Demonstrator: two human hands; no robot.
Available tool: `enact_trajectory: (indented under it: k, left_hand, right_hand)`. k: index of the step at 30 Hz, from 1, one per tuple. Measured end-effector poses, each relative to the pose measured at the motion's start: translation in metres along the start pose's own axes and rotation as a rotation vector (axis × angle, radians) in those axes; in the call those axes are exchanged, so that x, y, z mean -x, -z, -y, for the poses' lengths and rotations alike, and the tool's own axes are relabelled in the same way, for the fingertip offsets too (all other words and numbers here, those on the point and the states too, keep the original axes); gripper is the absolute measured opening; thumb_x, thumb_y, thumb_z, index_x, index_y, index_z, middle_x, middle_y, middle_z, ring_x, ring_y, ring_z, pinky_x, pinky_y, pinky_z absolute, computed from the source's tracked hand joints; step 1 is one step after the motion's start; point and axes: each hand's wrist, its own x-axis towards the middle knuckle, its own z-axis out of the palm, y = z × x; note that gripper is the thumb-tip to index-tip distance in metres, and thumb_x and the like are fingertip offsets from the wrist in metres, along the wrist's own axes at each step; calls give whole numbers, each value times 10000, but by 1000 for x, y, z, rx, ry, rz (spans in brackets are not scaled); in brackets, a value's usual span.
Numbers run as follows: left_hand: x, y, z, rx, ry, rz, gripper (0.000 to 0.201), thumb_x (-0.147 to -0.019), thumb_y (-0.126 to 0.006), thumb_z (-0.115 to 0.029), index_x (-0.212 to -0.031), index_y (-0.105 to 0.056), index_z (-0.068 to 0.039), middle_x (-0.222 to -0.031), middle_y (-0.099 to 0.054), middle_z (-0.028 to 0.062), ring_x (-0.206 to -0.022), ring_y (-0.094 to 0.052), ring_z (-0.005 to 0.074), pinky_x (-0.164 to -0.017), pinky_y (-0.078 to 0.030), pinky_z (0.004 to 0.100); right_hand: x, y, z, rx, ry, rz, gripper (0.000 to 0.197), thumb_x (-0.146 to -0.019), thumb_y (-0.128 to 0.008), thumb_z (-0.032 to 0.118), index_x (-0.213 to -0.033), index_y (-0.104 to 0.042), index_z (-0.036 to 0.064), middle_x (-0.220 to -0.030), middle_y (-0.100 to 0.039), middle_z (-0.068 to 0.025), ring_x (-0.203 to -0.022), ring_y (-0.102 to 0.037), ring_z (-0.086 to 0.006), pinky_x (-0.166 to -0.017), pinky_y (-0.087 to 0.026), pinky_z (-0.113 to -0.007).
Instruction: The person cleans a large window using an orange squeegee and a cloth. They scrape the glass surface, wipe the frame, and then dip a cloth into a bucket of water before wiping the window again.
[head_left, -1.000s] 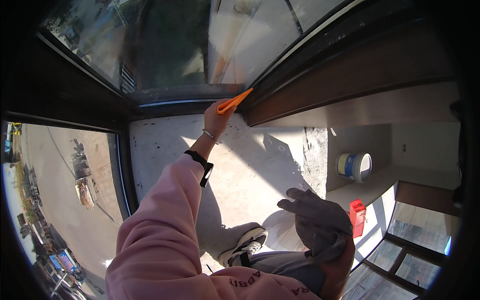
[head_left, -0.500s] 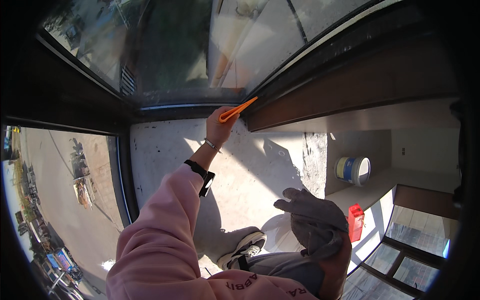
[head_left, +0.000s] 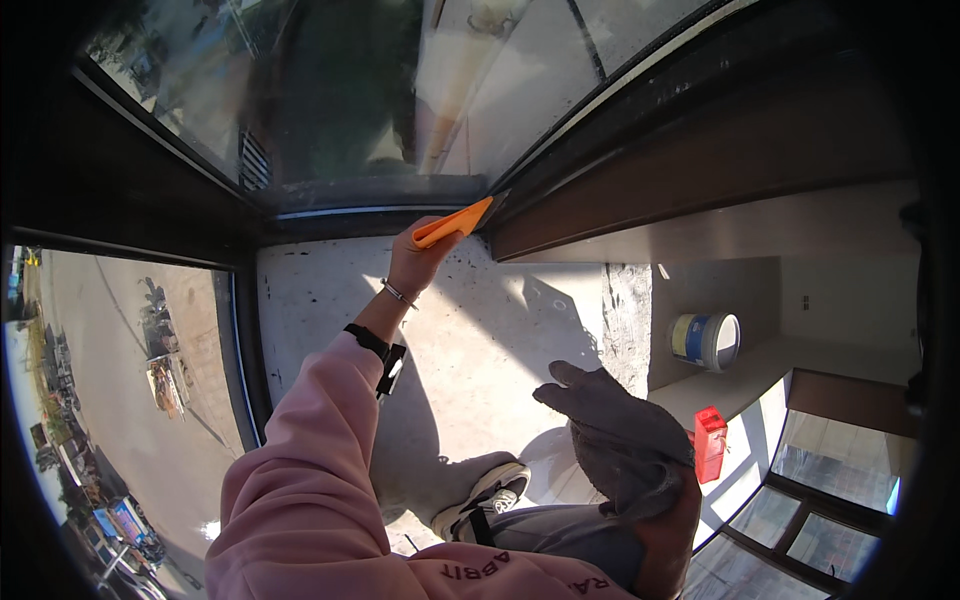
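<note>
My left hand (head_left: 425, 252), at the end of a pink sleeve, reaches up to the bottom corner of the window. It is closed on a thin folded orange sheet (head_left: 452, 223), whose far end meets the dark frame corner (head_left: 492, 212). A crumpled grey cloth (head_left: 630, 440) covers my right hand at lower right. The cloth hides the fingers of that hand, which appears to hold it above the pale ledge (head_left: 480, 340). My right forearm (head_left: 672, 530) shows below the cloth.
Glass panes (head_left: 340, 100) in dark frames stand ahead and at left, with the ground outside visible through them. A brown frame beam (head_left: 690, 200) runs along the right. Further right are a white bucket (head_left: 706, 341) and a red box (head_left: 710, 444). My shoe (head_left: 490, 497) rests below.
My left hand has moved slightly left and down with the orange sheet, which now shows more of its flat face. The grey cloth at right has shifted slightly left and up.
</note>
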Motion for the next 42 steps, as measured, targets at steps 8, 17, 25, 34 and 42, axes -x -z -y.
enact_trajectory:
  k: [8,17,25,34,42]
  left_hand:
    - [6,-25,2,-181,54,-124,269,-819,-725,-170,-1029,-656,-16,-891,-686,46,-797,-624,95,-711,-491,249]
    - [11,-11,-6,-456,122,-42,331,-808,-695,-237,-1079,-638,-56,-942,-686,133,-876,-668,261,-751,-509,320]
    - [3,-33,-30,-306,-191,-136,242,-852,-697,-182,-1023,-637,-21,-883,-664,64,-761,-625,126,-691,-492,244]
    - [-15,-50,-61,-425,-421,-243,218,-826,-718,-156,-990,-648,-31,-870,-661,101,-743,-647,189,-671,-496,266]
    - [-19,-60,-95,-435,-437,-211,180,-825,-710,-125,-958,-637,-27,-874,-638,95,-760,-630,213,-695,-489,281]
  right_hand:
    - [3,1,-3,-952,-517,-264,800,-552,-866,145,-1250,-505,-1,-1219,-568,-140,-1105,-567,-230,-922,-469,-347]
    - [15,4,-13,-577,-341,-208,720,-556,-856,115,-1198,-550,3,-1156,-603,-124,-1053,-587,-218,-914,-467,-343]
    - [18,-1,-5,-688,-354,-228,645,-598,-829,109,-1177,-565,-2,-1139,-611,-128,-1048,-588,-218,-916,-463,-342]
    - [20,11,-23,-100,-23,-23,436,-967,-398,278,-1326,-433,32,-1300,-501,-165,-1184,-517,-282,-969,-467,-445]
    - [7,1,-15,-846,-427,-190,583,-684,-758,51,-1216,-527,-6,-1189,-584,-152,-1074,-583,-237,-945,-470,-383]
